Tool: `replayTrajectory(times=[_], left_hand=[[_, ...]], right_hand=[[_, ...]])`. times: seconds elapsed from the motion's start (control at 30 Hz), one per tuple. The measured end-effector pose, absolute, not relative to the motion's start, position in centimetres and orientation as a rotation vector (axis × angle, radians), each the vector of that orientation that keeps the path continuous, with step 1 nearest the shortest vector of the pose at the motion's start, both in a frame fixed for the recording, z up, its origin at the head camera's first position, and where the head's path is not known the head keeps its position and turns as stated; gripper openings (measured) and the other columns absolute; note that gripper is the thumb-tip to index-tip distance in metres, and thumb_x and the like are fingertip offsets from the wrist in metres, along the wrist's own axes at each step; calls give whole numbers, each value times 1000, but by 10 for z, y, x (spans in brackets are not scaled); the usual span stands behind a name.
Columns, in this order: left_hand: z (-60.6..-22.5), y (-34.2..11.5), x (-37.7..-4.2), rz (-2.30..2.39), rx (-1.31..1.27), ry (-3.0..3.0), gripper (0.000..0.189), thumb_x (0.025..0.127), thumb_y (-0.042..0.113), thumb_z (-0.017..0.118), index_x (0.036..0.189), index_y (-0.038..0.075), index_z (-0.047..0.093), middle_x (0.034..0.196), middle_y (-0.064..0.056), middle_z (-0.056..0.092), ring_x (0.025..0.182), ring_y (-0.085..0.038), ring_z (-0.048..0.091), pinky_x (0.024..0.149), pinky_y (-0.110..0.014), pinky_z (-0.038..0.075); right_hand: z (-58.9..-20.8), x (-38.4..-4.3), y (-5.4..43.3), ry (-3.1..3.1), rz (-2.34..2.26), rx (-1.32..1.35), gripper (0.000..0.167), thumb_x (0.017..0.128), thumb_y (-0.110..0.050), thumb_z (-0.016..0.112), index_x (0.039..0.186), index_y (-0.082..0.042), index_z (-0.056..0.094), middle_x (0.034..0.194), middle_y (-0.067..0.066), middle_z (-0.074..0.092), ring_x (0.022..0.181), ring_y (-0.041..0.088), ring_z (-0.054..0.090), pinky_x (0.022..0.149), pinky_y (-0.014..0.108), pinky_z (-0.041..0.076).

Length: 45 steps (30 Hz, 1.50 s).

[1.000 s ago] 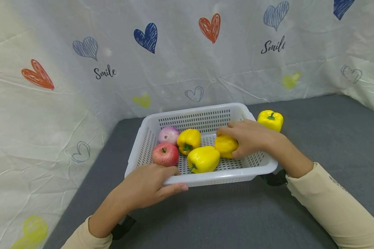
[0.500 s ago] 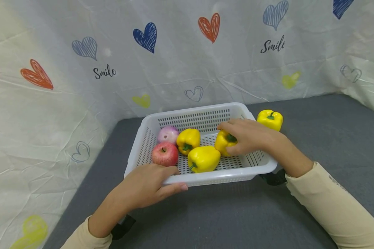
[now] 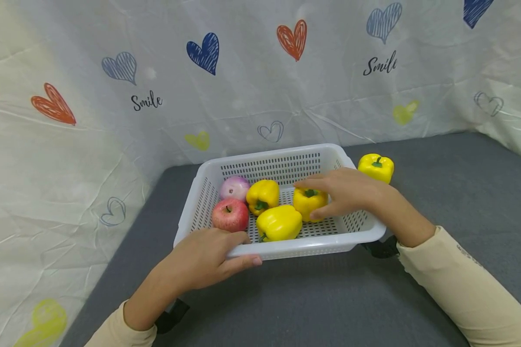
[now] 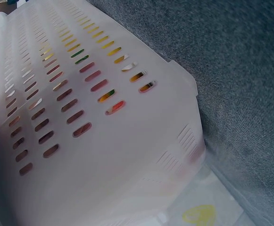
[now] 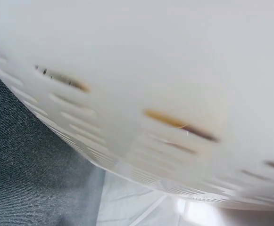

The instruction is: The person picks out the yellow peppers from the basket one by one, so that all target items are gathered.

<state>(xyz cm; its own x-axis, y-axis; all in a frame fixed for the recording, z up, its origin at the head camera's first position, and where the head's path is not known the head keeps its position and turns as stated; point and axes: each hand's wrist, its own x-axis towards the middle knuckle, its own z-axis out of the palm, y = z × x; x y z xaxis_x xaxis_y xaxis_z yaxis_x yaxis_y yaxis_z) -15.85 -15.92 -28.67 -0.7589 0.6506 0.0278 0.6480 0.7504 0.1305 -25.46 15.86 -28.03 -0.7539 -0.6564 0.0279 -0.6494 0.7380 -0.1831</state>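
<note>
A white perforated plastic basket (image 3: 282,248) sits on the dark grey table. My left hand (image 3: 206,258) grips its near rim at the left, thumb outside and fingers over the edge. Over the basket's right end, my right hand (image 3: 347,193) spreads around a yellow bell pepper (image 3: 308,205), fingers extended behind it and thumb at its front. That pepper stands stem up. Left of it lies another yellow bell pepper (image 3: 280,224) on its side, with a third pepper (image 3: 262,195) behind. The right wrist view shows only the basket's slotted wall (image 5: 127,37), blurred.
Inside the basket's left end are a red apple (image 3: 230,215) and a purple onion (image 3: 234,188). One more yellow bell pepper (image 3: 376,167) stands on the table (image 3: 451,193) beyond the basket's right rim. A white sheet (image 3: 243,96) with printed hearts hangs behind.
The pepper under my right hand has turned stem up and shifted slightly left, and my right fingers have straightened. The pepper lying beside it has moved a little left. My left hand stays put.
</note>
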Motion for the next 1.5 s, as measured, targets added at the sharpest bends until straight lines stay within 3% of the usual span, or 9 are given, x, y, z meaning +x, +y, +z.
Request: replayTrajectory(times=[0.2, 0.37, 0.5, 0.73, 0.9, 1.13, 1.5], left_hand=[[-286, -158, -159, 216, 1075, 2919, 43, 94, 67, 51, 100, 26, 62, 67, 18, 47, 65, -5, 50, 59, -27, 43], [-286, -158, -160, 204, 1074, 2926, 43, 94, 68, 50, 98, 26, 61, 66, 17, 47, 64, -4, 50, 58, -28, 42], [-286, -158, -159, 201, 1067, 2922, 44, 94, 67, 50, 99, 25, 62, 67, 17, 47, 64, -4, 50, 58, -28, 43], [-286, -156, -159, 215, 1038, 2908, 41, 94, 64, 53, 101, 25, 63, 67, 18, 48, 64, -4, 50, 58, -27, 43], [-286, -156, -159, 207, 1050, 2919, 42, 95, 64, 53, 102, 24, 63, 68, 18, 48, 64, -4, 50, 58, -27, 43], [-288, -156, -159, 205, 1038, 2929, 44, 94, 67, 51, 102, 25, 63, 68, 18, 48, 64, -4, 50, 57, -26, 43], [-286, -153, -157, 251, 1065, 2919, 50, 94, 69, 46, 99, 22, 62, 67, 16, 46, 62, -4, 48, 55, -27, 41]], right_hand=[[-280, -256, 159, 2889, -235, -1047, 72, 85, -50, 76, 149, -30, 49, 142, 3, 56, 89, 20, 61, 85, 45, 49], [-281, -257, 159, 2930, -245, -1064, 62, 86, -36, 78, 144, -30, 55, 133, 4, 61, 93, 22, 60, 85, 47, 49], [-282, -257, 160, 2938, -224, -1069, 63, 83, -27, 77, 142, -30, 57, 120, 2, 60, 85, 21, 55, 78, 42, 48], [-280, -257, 160, 2883, -227, -1022, 69, 77, -40, 84, 138, -27, 56, 116, -1, 63, 86, 20, 55, 78, 42, 46], [-281, -257, 160, 2877, -200, -1014, 72, 72, -39, 89, 135, -25, 58, 107, -4, 64, 85, 20, 55, 78, 41, 45], [-280, -258, 161, 2866, -181, -1036, 69, 73, -38, 88, 134, -25, 59, 100, -4, 62, 82, 19, 54, 74, 40, 44], [-279, -259, 164, 2854, -174, -1059, 68, 73, -42, 86, 134, -25, 60, 101, -6, 62, 81, 18, 55, 75, 40, 44]])
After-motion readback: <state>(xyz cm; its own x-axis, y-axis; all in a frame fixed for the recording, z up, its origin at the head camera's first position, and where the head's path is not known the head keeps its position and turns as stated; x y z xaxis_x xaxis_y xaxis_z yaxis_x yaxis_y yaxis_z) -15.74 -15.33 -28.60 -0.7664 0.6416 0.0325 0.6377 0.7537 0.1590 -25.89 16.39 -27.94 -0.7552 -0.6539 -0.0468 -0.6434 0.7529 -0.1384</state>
